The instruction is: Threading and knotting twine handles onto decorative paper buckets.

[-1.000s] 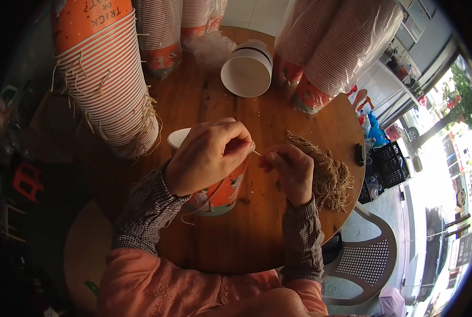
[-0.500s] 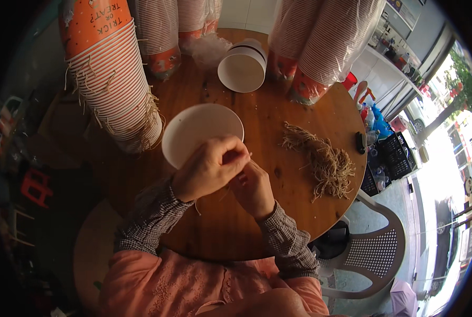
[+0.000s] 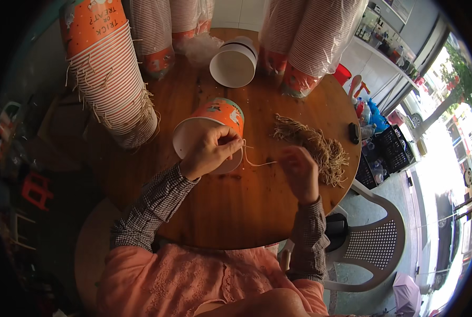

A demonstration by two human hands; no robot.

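Observation:
An orange paper bucket (image 3: 228, 112) with a white inside lies tipped on the table, its mouth toward me. At its right rim my left hand (image 3: 215, 150) is closed, thumb and fingertips pinching a pale string (image 3: 256, 165). The string curves out to the right, its far part reaching close to the fingertips of my right hand (image 3: 299, 171). That hand is raised over the table and smeared by motion, so its grip on the string is unclear. Just beyond it lies a bundle of tan strings (image 3: 326, 158). My left hand hides part of the bucket's mouth.
A tall stack of nested buckets (image 3: 109, 79) with strings hanging from it stands at the left. Plastic-wrapped stacks (image 3: 312, 39) and a tipped white-mouthed bucket (image 3: 233, 68) are at the back. A small black object (image 3: 354, 133) sits by the right edge, near a chair (image 3: 373, 251).
My hands, close together before, are now apart; the right has swung to the right. The string now shows between them. More of the bucket's orange side is visible, and the view has shifted slightly.

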